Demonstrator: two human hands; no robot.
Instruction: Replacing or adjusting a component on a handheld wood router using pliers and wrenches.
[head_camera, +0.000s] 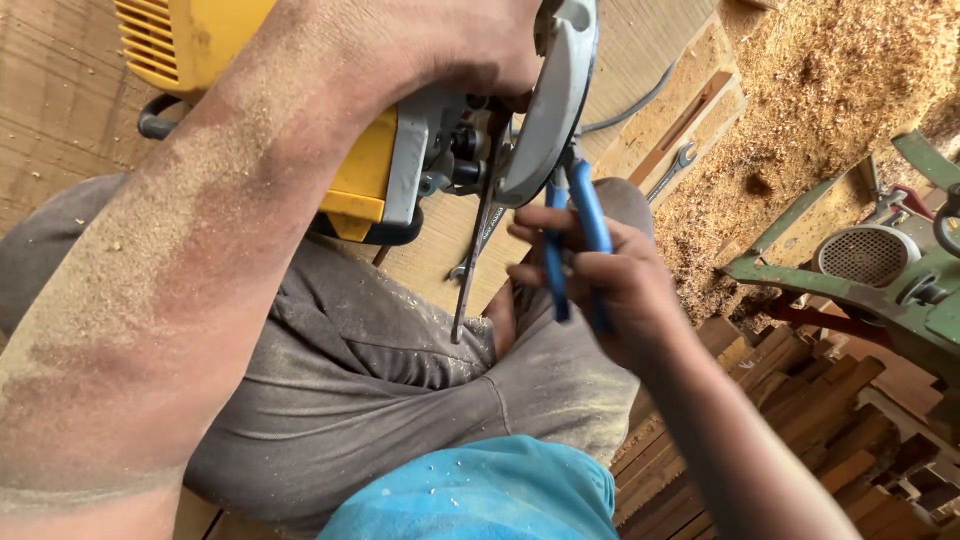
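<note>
A yellow and grey circular saw (380, 150) lies tipped on my lap, its round silver blade guard (555, 95) facing right. My left hand (470, 50), forearm dusted with sawdust, grips the top of the saw by the guard. My right hand (610, 285) is closed around blue-handled pliers (575, 235), whose jaws reach up to the hub of the guard. A thin metal spanner (478, 250) hangs down from the same hub, just left of my right fingers.
I sit on wooden boards in grey trousers (380, 390) and a blue shirt. Another spanner (672, 170) lies on the boards at upper right beside a heap of sawdust (830, 80). A green machine with a motor (865, 255) stands at right above stacked timber (800, 400).
</note>
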